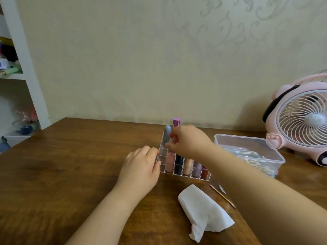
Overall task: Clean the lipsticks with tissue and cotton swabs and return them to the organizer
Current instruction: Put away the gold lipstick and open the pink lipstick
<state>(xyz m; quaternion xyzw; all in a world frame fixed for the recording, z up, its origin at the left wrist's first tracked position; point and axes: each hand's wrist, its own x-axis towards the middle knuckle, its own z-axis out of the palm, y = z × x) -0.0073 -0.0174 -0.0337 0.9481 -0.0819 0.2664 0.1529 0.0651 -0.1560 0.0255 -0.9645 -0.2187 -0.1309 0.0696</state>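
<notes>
A clear acrylic organizer (163,152) stands on the wooden table, with several lipsticks upright in its cells. A grey lipstick (167,134) and a purple-capped lipstick (176,122) rise from the back row. My right hand (187,141) reaches over the organizer and pinches a lipstick beside the purple one; its body is mostly hidden by my fingers. My left hand (141,167) rests against the organizer's left end, fingers curled on its wall. A crumpled white tissue (203,211) lies in front, with a used pink-tipped cotton swab (223,196) beside it.
A clear plastic box (247,151) of cotton swabs sits right of the organizer, partly behind my right forearm. A pink desk fan (302,121) stands at the far right. White shelves (16,76) with clutter are at the left. A wallpapered wall lies behind the table.
</notes>
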